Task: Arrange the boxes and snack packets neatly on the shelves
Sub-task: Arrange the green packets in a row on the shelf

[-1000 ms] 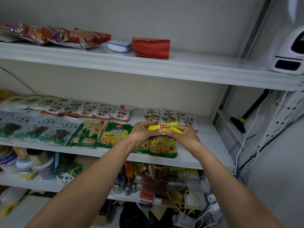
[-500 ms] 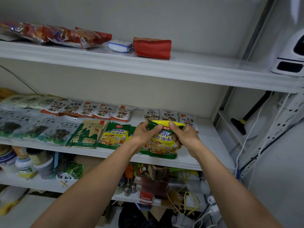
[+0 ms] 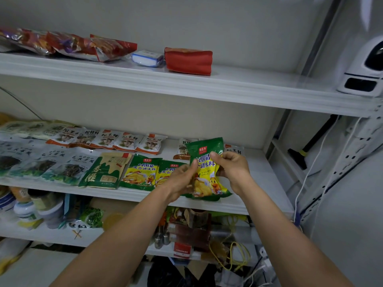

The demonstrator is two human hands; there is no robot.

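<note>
Left hand (image 3: 179,181), right hand (image 3: 232,169) pinching green packet (image 3: 207,149), print partly covered

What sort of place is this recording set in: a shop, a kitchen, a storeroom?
Probably a storeroom or pantry corner, not a shop: white shelves with food packets laid flat, jars and loose yellow cables crammed below, a white device parked at right.

Green-yellow seasoning packet (image 3: 207,172) between both hands
</note>
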